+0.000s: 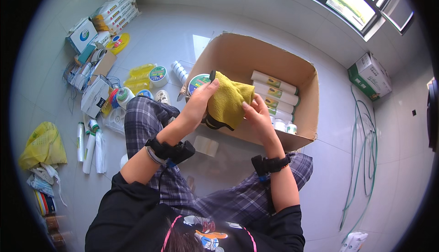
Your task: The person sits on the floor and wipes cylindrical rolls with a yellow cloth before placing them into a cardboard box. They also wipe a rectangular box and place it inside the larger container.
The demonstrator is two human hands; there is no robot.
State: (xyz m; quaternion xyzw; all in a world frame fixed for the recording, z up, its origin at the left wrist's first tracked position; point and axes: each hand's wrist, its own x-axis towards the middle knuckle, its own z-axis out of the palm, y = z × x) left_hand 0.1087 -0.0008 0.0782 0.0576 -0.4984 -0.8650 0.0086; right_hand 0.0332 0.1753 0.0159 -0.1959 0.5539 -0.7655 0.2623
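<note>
Between my two hands hangs a yellow-green cloth (228, 103) with dark edging, partly folded over itself. My left hand (202, 96) pinches its upper left edge, thumb on top. On the other side, my right hand (258, 115) grips the cloth's right edge with thumb and fingers. Beyond the cloth stands an open cardboard box (267, 48). Inside it, on the right, lie several white film rolls (275, 81) with labels, and small white jars (280, 125) stand near its front corner. A round tub with a green and blue lid (199, 81) is partly hidden behind my left hand.
Left of the box are yellow bottles (140, 77), a lidded tub (158, 75) and a striped paint roller (179, 70). White rolls (90, 151) and a yellow bag (44, 144) lie farther left. A wide tape roll (205, 145) sits between my legs; a green hose (356, 142) lies right.
</note>
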